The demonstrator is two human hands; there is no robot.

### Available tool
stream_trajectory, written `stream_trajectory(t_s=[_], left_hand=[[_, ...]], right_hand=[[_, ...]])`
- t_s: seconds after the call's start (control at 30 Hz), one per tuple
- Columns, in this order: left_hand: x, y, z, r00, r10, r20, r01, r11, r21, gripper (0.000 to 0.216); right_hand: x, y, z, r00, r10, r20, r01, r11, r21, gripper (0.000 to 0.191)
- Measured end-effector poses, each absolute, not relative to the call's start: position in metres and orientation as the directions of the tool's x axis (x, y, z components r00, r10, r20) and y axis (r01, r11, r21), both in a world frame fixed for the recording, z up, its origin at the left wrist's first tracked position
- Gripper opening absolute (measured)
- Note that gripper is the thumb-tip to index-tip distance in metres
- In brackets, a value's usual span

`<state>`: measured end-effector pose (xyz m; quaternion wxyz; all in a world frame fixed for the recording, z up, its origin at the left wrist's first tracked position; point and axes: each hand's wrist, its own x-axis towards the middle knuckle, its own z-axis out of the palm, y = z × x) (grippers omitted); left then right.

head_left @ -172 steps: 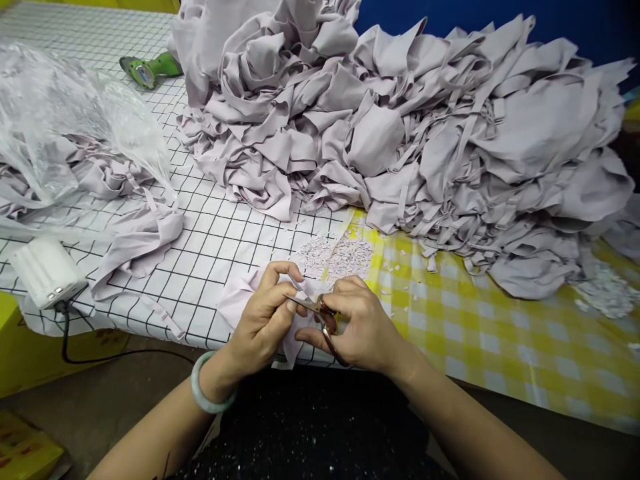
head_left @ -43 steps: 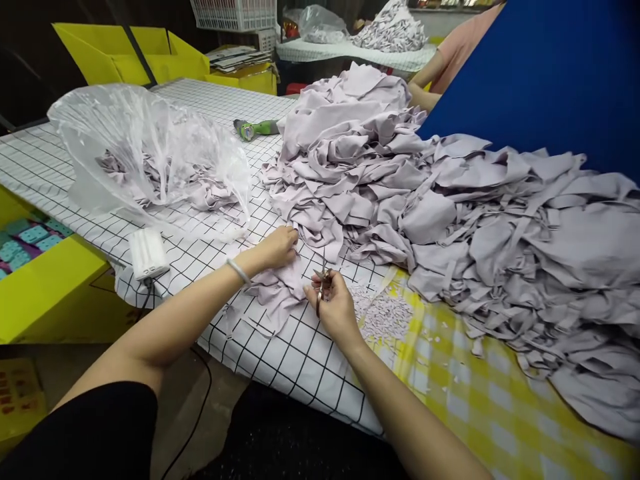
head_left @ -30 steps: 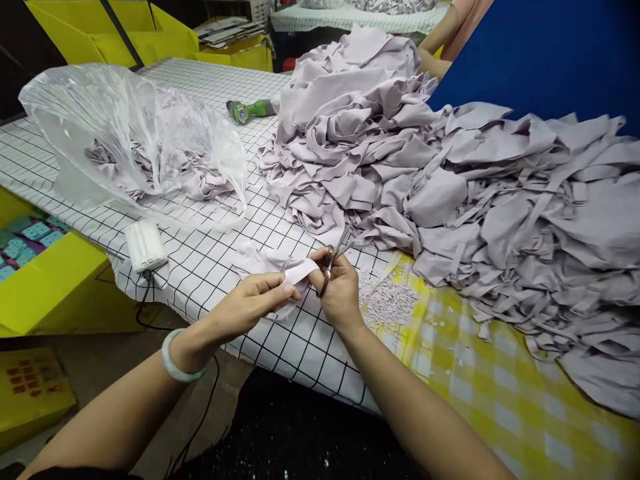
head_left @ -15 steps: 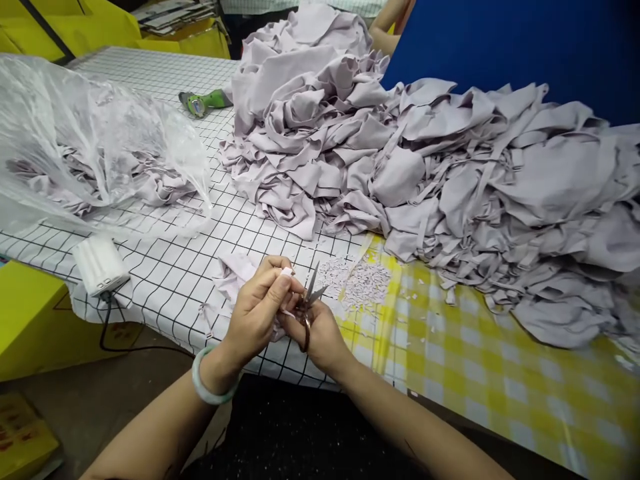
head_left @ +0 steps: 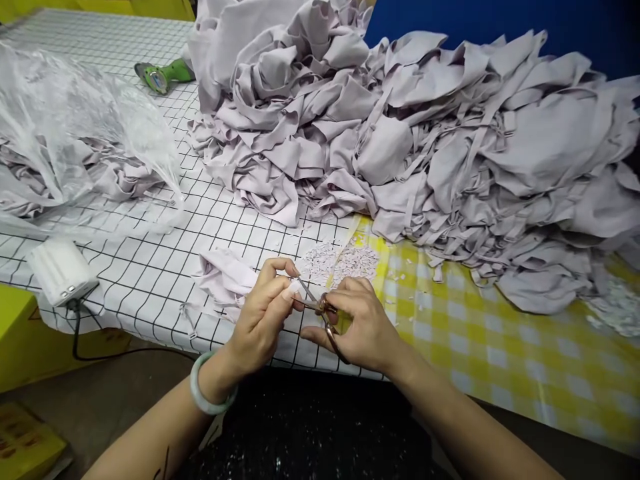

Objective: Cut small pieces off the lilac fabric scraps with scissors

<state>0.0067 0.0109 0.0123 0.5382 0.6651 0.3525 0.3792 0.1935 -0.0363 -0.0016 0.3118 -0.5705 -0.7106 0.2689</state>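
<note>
My left hand pinches the pale edge of a lilac fabric piece between thumb and fingers. The rest of that piece lies on the table behind the hand. In my right hand is a pair of scissors, its fingers and thumb at the handles. The blades are parted and point left, reaching the pinched edge at my left fingertips. Just beyond the hands lies a heap of tiny fabric snippets.
A large pile of lilac fabric pieces fills the back and right. At left are a clear plastic bag over more fabric, a white box with a cable and a green-handled tool. Yellow checked cloth covers the right front.
My right hand has turned and moved right, swinging the scissors from pointing up and away to pointing left at the left fingertips. The camera view has tilted down.
</note>
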Motion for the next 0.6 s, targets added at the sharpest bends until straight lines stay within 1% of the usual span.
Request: stream_trajectory(t_s=[0.2,0.4,0.6], left_hand=[[0.012,0.009,0.009,0.509,0.853,0.114,0.053,-0.164,0.985,0.032],[0.016,0.006,0.006,0.514,0.855,0.072,0.044,-0.110,0.993,0.031],[0.018,0.005,0.004,0.528,0.844,0.097,0.015,-0.123,0.992,0.031]], right_hand=[[0.193,-0.037,-0.005,-0.125,0.966,0.228,0.694,0.249,-0.676,0.052],[0.193,-0.037,-0.006,-0.103,0.963,0.250,0.714,0.246,-0.655,0.052],[0.194,-0.037,-0.006,-0.097,0.964,0.247,0.710,0.241,-0.661,0.050]])
